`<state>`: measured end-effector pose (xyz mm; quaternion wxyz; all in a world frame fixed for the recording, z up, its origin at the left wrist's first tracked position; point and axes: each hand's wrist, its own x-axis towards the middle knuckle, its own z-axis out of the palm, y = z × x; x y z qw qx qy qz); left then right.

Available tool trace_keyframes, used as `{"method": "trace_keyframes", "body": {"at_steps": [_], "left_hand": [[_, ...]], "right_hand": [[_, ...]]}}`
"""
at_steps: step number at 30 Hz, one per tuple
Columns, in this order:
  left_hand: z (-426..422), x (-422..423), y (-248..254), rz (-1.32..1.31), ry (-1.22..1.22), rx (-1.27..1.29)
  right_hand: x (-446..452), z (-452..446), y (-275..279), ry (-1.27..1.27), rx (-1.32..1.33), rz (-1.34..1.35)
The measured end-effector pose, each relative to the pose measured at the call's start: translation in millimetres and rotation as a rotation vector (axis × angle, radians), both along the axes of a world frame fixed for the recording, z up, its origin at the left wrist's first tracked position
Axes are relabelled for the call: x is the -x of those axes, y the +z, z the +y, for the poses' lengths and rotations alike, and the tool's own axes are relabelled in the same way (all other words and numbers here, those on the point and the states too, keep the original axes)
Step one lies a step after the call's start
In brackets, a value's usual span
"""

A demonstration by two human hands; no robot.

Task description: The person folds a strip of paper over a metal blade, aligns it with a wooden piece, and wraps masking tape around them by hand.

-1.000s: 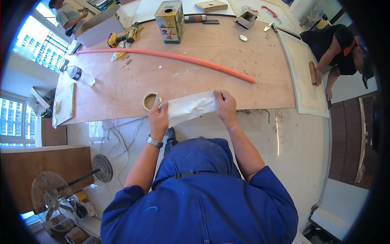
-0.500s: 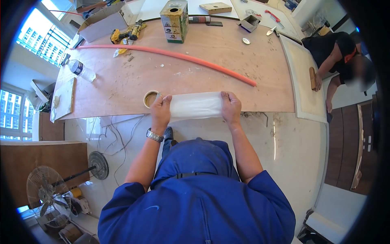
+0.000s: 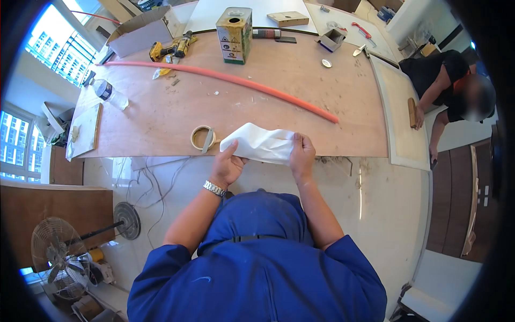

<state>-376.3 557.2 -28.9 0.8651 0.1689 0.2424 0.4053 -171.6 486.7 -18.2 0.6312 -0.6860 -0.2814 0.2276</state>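
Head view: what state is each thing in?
White sheet: creased, held at both ends.
Left hand: gripping its left end.
Right hand: pinching its right end.
Tape roll: lying flat, grey strip across it.
Metal tin: upright, top hole uncapped.
Pink tube: lying gently curved.
Cardboard box: open-topped.
Pedestal fan: standing, blades apparently still.

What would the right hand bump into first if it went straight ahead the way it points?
Past the sheet it holds, the right hand would probably meet the orange tube on the board; the hand's height is unclear, so it might pass above.
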Motion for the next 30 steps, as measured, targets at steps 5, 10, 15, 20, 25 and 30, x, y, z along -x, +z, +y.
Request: {"method": "trace_keyframes", "body": {"at_steps": [5, 10, 15, 20, 25, 30], "left_hand": [[13, 7, -2, 0.089, 0.06, -0.074], [25, 20, -5, 0.298, 0.03, -0.211], [28, 21, 16, 0.478, 0.159, -0.416], [28, 29, 16, 0.715, 0.242, -0.618], [34, 36, 13, 0.919, 0.076, -0.702], [27, 40, 35, 1.145, -0.016, -0.925]], "right_hand": [[-9, -3, -12, -0.019, -0.045, -0.075], [-26, -10, -13, 0.143, 0.006, 0.114], [-36, -15, 0, 0.34, -0.077, 0.271], [-50, -19, -7, 0.453, 0.045, 0.119], [-46, -22, 6, 0.454, 0.081, 0.095], [-45, -25, 5, 0.383, 0.114, -0.025]]}}
